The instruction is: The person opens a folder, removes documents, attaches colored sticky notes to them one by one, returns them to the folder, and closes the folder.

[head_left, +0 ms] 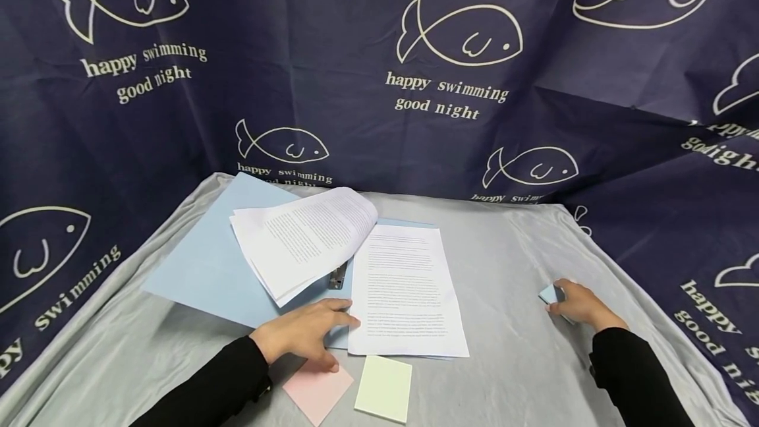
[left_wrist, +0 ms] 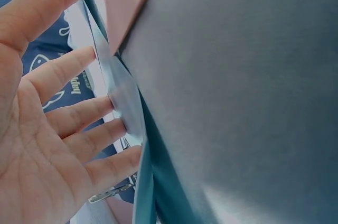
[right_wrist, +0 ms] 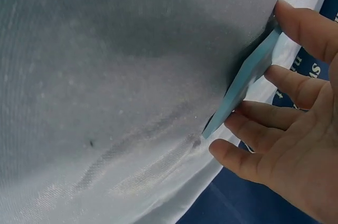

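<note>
My left hand [head_left: 308, 331] lies with its fingers spread over the lower edge of an open blue folder [head_left: 196, 262]. Its thumb touches a pink sticky note pad [head_left: 317, 394], and its fingertips reach the left edge of a printed paper stack [head_left: 409, 288]. Off to the right, my right hand [head_left: 578, 302] holds a light blue sticky note pad [right_wrist: 243, 84] low at the grey cloth, thumb at one end and fingers along its side. The hand covers part of that pad in the head view.
A pale green sticky note pad [head_left: 384, 389] lies below the papers. More printed sheets [head_left: 305, 239] curl over the folder's left side, beside a metal clip [head_left: 338, 275]. Grey cloth [head_left: 498, 269] covers the table; a dark blue fish-print curtain [head_left: 356, 84] hangs around it.
</note>
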Demonstrator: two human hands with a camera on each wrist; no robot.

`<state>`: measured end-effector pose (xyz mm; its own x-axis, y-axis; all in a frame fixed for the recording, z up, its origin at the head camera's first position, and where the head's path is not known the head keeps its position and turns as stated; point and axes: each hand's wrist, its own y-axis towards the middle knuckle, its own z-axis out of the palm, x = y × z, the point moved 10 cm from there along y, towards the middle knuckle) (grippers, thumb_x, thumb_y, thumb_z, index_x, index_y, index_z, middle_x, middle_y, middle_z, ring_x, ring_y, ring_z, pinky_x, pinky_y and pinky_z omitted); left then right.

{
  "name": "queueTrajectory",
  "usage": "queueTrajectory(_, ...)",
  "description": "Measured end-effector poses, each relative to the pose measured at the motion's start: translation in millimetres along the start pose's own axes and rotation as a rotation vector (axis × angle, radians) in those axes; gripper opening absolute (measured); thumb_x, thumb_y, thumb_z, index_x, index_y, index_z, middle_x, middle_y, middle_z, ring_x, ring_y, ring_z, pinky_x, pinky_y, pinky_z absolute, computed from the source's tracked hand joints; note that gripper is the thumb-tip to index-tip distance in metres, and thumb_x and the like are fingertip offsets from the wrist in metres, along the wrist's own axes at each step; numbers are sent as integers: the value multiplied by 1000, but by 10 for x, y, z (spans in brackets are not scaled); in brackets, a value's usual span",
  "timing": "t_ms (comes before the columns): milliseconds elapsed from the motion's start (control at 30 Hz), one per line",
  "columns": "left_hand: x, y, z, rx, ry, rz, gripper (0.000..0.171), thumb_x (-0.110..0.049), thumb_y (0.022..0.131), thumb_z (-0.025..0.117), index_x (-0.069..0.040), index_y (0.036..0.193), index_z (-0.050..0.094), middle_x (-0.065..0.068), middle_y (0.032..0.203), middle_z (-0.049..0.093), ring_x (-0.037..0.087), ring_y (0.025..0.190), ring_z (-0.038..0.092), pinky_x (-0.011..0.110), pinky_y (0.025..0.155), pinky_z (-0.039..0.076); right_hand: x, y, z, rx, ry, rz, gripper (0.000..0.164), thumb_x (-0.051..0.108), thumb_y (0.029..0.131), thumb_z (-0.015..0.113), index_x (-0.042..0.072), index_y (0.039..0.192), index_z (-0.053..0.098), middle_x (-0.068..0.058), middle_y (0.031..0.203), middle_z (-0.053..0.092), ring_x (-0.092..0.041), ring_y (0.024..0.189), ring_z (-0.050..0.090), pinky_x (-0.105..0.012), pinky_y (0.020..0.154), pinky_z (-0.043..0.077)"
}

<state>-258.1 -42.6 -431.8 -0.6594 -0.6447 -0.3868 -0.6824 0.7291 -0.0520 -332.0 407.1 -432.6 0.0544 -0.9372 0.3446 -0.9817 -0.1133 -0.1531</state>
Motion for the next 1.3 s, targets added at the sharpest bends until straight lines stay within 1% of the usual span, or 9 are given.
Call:
queueTrajectory(200, -5, 3, 1, 5, 5, 4, 67, -33, 61, 82, -13, 122, 62, 14, 135, 46, 25, 127, 37, 36, 100, 33, -4, -2, -8, -9, 0, -5, 61, 16, 75, 70, -20, 115, 41, -30, 93, 54, -34, 78, 52, -46, 67, 44)
queueTrajectory(367, -10, 12, -9, 1, 1, 10, 66, -33, 62, 82, -12, 121, 63, 14, 135, 47, 27, 127, 38, 38, 100, 33, 30, 4, -60, -46, -16, -8, 60, 16, 74, 71, -20, 113, 43, -31, 93, 54, -33, 77, 51, -46, 67, 43)
queueTrajectory(633, -9, 27, -21, -3, 1, 7, 66, -35, 62, 81, -12, 121, 63, 15, 136, 45, 27, 127, 37, 39, 99, 34, 60, -1, -120, -104, -17, -18, 65, 20, 74, 71, -19, 116, 43, -30, 93, 56, -31, 75, 51, -43, 65, 42)
queueTrajectory(767, -6, 32, -17, 2, -14, -2, 65, -36, 63, 81, -13, 121, 63, 14, 135, 46, 27, 127, 37, 39, 99, 34, 166, 14, -185, -144, -12, -43, 64, 22, 73, 73, -18, 115, 45, -31, 94, 55, -33, 77, 51, -45, 67, 42)
queueTrajectory(900, -34, 43, -38, -19, 5, 10, 59, -36, 65, 79, -14, 118, 65, 12, 131, 50, 27, 126, 39, 39, 98, 35, 412, 36, -278, -207, -14, -98, 60, 24, 72, 75, -14, 111, 50, -29, 93, 55, -35, 79, 52, -46, 68, 42)
queueTrajectory(1067, -69, 44, -81, -49, 51, 18, 55, -39, 68, 77, -15, 116, 66, 12, 128, 53, 28, 123, 42, 40, 97, 36, 921, 81, -335, -292, -29, -231, 55, 22, 68, 78, -9, 107, 55, -25, 94, 56, -36, 82, 52, -46, 69, 41)
queueTrajectory(1167, -80, 48, -94, -52, 60, 8, 57, -42, 69, 77, -16, 117, 65, 11, 128, 53, 27, 124, 42, 42, 97, 36, 1245, 79, -312, -312, -27, -313, 54, 21, 67, 79, -8, 106, 56, -25, 98, 56, -37, 86, 52, -46, 71, 41)
queueTrajectory(1300, -120, 56, -136, -66, 70, 10, 58, -45, 70, 76, -16, 118, 64, 12, 130, 52, 26, 123, 42, 42, 97, 36, 1623, 58, -244, -310, -18, -392, 53, 22, 67, 80, -5, 105, 57, -24, 106, 56, -36, 92, 52, -47, 74, 42)
